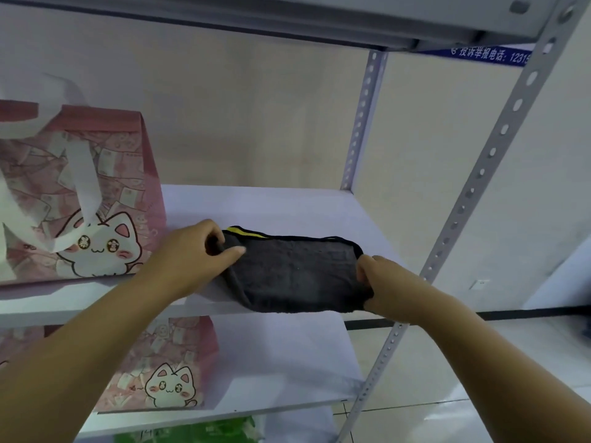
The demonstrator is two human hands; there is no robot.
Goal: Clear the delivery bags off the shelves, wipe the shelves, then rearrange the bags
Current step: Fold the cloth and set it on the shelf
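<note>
A dark grey cloth [294,273] with a yellow-striped edge lies folded on the white shelf [287,206], near its front edge. My left hand [198,251] pinches the cloth's left end between thumb and fingers. My right hand [380,279] grips its right end. A pink delivery bag [80,193] with a white cat picture and white handles stands on the same shelf, left of the cloth. A second pink cat bag [163,369] stands on the shelf below [287,362], partly hidden behind my left forearm.
Perforated grey metal uprights [486,161] frame the rack's right side, and another shelf board [287,24] hangs overhead. Something green [192,431] shows on the lowest visible level. Behind the rack is a beige wall [256,116] and a tiled floor [431,362] to the right.
</note>
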